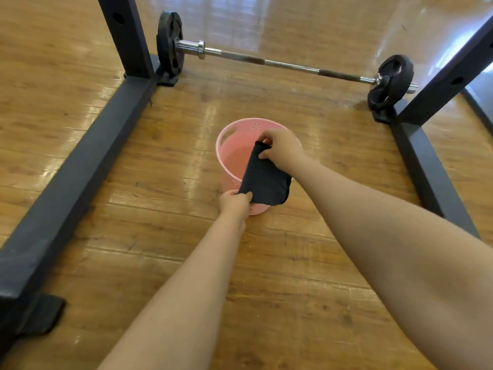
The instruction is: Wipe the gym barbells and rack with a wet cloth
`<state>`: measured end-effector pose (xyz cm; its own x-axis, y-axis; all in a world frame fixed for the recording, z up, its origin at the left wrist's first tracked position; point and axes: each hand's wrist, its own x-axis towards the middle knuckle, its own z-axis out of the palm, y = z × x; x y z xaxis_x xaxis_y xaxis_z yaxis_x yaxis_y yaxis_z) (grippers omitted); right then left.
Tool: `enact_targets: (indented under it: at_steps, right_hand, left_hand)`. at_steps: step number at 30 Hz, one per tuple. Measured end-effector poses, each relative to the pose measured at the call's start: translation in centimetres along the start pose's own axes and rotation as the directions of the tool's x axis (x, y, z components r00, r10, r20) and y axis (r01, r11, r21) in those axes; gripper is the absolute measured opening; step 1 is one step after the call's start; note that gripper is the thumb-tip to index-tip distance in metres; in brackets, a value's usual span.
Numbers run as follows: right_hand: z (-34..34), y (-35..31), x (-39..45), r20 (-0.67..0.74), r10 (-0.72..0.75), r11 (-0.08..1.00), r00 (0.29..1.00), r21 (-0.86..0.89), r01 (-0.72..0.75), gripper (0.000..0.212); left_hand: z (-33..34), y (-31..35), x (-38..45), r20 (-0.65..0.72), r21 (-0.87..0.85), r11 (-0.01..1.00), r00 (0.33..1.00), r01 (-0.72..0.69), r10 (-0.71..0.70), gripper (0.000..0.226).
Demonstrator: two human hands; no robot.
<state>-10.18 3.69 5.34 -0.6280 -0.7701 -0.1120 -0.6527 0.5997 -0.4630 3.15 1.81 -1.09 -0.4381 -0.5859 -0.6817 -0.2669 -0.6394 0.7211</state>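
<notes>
A dark cloth (265,180) is stretched over a pink bucket (230,153) on the wooden floor. My right hand (282,148) pinches the cloth's far corner above the bucket's mouth. My left hand (234,202) pinches its near corner at the bucket's front wall. Beyond the bucket a steel barbell (288,65) lies on the floor, with a black plate at its left end (170,44) and another at its right end (390,81). The black rack's left base beam (80,166) and right base beam (426,169) run along either side.
The rack's left upright (128,36) and right upright (450,78) rise at the far ends of the beams, next to the plates. Glossy wooden floor (266,263) stretches between the beams and past the barbell.
</notes>
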Motion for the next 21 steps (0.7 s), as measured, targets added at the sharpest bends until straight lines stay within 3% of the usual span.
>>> enact_targets:
  at_steps: [4, 7, 9, 11, 13, 15, 18, 21]
  right_hand:
    - [2.7, 0.2, 0.4, 0.007, -0.03, 0.996, 1.0, -0.078, 0.03, 0.03]
    - [4.1, 1.0, 0.1, -0.091, -0.062, 0.979, 0.994, -0.199, 0.043, 0.036]
    - [4.3, 1.5, -0.5, -0.137, -0.039, 0.996, 0.99, -0.087, 0.028, 0.033]
    - [4.3, 2.2, -1.8, -0.009, -0.026, 0.996, 1.0, 0.087, 0.027, 0.025]
    - [4.4, 3.1, -3.3, 0.173, -0.086, 0.996, 0.981, 0.049, 0.078, 0.025]
    - [4.3, 3.8, -4.3, 0.246, -0.114, 0.988, 0.962, -0.073, 0.136, 0.03]
    - [4.0, 3.4, -5.0, 0.113, -0.157, 0.974, 0.981, -0.144, 0.172, 0.042]
    - [3.7, 2.2, -5.9, -0.051, -0.059, 0.998, 0.997, -0.003, 0.059, 0.037]
  left_hand:
    - [-0.9, -0.3, 0.6, 0.001, -0.087, 0.994, 0.997, 0.073, -0.073, 0.019]
    - [-0.8, -0.6, 0.8, 0.015, -0.099, 0.989, 0.994, 0.108, -0.107, 0.016]
    - [-0.8, -0.8, 1.1, 0.031, -0.124, 0.986, 0.994, 0.109, -0.106, 0.017]
    - [-1.0, -1.1, 1.3, 0.048, -0.125, 0.987, 0.994, 0.102, -0.096, 0.014]
    - [-1.2, -1.5, 1.6, 0.036, -0.05, 0.996, 0.996, 0.079, -0.077, 0.013]
    - [-1.3, -1.6, 1.8, -0.024, 0.063, 0.997, 0.999, 0.043, -0.042, 0.015]
    - [-1.1, -0.6, 0.6, -0.158, 0.322, 0.941, 0.974, -0.102, 0.159, 0.035]
    - [-0.7, 0.6, -1.1, -0.148, 0.491, 0.844, 0.935, -0.214, 0.323, 0.048]
